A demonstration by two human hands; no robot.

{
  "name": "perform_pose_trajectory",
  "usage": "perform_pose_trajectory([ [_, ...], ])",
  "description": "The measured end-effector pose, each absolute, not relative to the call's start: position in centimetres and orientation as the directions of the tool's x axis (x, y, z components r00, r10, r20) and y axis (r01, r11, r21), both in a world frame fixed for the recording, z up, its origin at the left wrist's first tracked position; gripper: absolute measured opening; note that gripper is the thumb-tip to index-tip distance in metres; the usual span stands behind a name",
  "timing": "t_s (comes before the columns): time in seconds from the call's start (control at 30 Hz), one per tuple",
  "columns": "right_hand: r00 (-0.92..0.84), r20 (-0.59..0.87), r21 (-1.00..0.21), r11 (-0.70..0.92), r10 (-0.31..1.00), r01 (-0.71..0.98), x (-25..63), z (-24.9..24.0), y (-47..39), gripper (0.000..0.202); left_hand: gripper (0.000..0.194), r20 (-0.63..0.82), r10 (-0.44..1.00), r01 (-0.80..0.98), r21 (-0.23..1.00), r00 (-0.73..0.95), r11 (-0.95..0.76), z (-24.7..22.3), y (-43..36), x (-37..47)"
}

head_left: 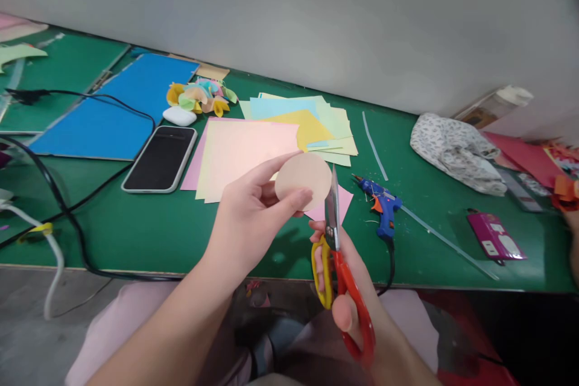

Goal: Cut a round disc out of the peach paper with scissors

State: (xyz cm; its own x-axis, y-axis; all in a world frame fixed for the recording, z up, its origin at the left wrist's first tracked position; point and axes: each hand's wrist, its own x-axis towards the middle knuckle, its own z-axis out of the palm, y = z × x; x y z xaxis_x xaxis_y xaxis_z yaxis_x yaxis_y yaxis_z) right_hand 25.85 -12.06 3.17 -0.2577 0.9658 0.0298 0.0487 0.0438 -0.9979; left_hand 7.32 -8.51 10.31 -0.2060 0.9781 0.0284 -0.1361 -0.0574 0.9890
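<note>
My left hand (253,211) pinches a round cream paper disc (304,180) between thumb and fingers, above the green table. Just right of the disc, my right hand (348,289) has its thumb and fingers through the handles of a pair of scissors (333,214), one handle red and the other yellow. The blades point upward beside the disc's right edge and look nearly closed. Behind the disc lie pink and cream paper sheets (248,154), with yellow, blue and green sheets (312,123) further back.
A blue glue gun (384,205) lies right of the scissors. At left are a phone (160,160), paper petals (201,95), a blue board (113,114) and black cables (67,208). A patterned cloth (452,151) and purple packet (495,238) lie right, near another person's hand.
</note>
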Motion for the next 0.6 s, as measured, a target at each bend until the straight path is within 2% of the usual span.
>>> perform_pose_trajectory([
  [0.17,-0.242,0.083,-0.992,0.103,0.967,0.073,26.0,3.2,-12.0,0.118,0.052,0.01,0.987,-0.162,0.986,-0.161,-0.036,10.5,-8.5,7.2],
  [0.4,-0.216,0.019,-0.994,0.043,0.976,0.104,25.9,4.7,-12.6,0.107,0.055,-0.013,0.991,-0.193,0.981,-0.137,-0.014,10.2,-8.3,7.1],
  [0.6,-0.207,0.018,-0.998,0.03,0.978,0.054,25.8,5.0,-12.9,0.097,0.055,-0.015,0.989,-0.175,0.984,-0.15,-0.012,10.0,-8.4,7.0],
])
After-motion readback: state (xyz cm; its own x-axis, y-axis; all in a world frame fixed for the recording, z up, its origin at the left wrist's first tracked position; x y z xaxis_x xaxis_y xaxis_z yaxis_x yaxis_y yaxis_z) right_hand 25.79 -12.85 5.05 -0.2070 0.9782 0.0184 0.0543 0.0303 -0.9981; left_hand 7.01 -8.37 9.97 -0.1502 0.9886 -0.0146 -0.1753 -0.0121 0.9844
